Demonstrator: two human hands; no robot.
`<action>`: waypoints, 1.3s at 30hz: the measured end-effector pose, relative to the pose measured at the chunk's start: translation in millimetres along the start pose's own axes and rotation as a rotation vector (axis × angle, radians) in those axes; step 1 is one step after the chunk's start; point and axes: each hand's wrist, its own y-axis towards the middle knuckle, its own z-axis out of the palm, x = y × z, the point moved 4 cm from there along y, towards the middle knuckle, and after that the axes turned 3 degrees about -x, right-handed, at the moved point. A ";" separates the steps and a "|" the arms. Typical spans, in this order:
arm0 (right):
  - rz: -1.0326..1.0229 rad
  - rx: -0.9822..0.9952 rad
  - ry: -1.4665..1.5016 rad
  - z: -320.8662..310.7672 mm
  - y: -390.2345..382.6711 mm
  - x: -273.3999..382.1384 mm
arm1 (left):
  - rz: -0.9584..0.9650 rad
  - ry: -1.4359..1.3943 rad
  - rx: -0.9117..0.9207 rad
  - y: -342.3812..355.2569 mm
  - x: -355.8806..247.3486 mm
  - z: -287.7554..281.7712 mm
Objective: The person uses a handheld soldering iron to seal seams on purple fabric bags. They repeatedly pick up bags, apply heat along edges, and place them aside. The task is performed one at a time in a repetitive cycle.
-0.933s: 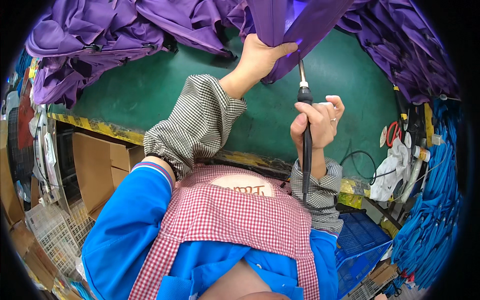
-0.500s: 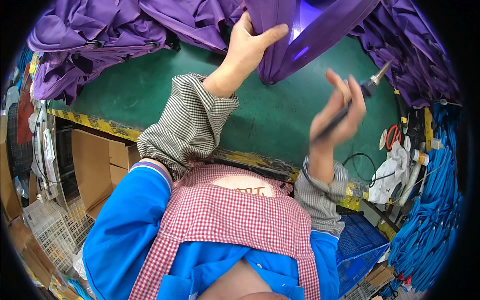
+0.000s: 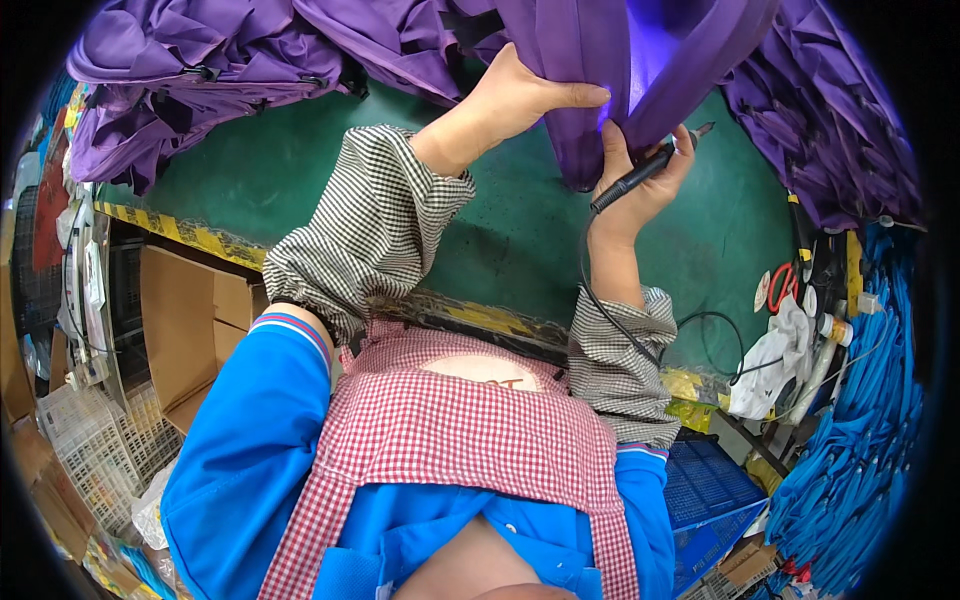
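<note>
A hanging purple fabric piece (image 3: 681,70) has a bright violet-blue light showing through its opening. My left hand (image 3: 505,100) is closed on the fabric's left fold, with the thumb stretched across it to the right. Below the light, my right hand (image 3: 650,200) grips a black pen-like iron (image 3: 630,182) with a metal tip, which points up to the right, away from the opening. The right thumb reaches up to the fabric's lower part, apparently touching it. The iron's cord runs down across my right sleeve.
Piled purple fabric (image 3: 190,50) lines the back of the green worktable (image 3: 500,260). At right lie red scissors (image 3: 782,285), a white cloth (image 3: 770,360), a small bottle (image 3: 836,330) and blue bundled material (image 3: 850,440). Below are a cardboard box (image 3: 185,330) and a blue crate (image 3: 705,500).
My right hand swung the iron out rightward, then came back up to the fabric with its tip angled right. My left hand shifted on the fabric, which now hangs slightly farther right.
</note>
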 end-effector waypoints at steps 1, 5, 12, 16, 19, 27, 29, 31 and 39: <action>-0.024 0.010 -0.010 -1.8 1.2 -0.1 | 0.027 0.033 -0.002 0.9 -0.6 0.7; -0.086 -0.037 -0.087 -2.9 3.9 0.0 | 0.027 -0.001 -0.079 0.0 -0.2 11.3; -0.057 0.001 -0.227 -6.5 7.4 9.5 | -0.031 0.219 -0.172 -4.8 -5.8 21.3; -0.373 0.101 -0.705 -37.6 4.9 47.0 | 0.011 0.237 -0.160 -5.0 -9.5 19.7; -0.682 0.007 -0.440 -47.1 -10.3 89.2 | 0.033 0.288 -0.142 -1.0 -6.6 15.2; -0.592 0.437 -0.447 -43.2 -32.8 90.6 | -0.023 0.302 -0.110 3.8 -1.2 12.7; -0.666 0.425 -0.420 -40.9 -35.3 82.4 | -0.028 0.311 -0.107 4.1 -0.8 12.3; -0.687 0.429 -0.427 -39.8 -33.7 78.9 | -0.010 0.285 -0.124 3.5 -1.5 13.7; -0.531 0.558 -0.649 -14.2 -23.5 91.3 | -0.015 0.256 -0.135 -1.2 -4.7 9.7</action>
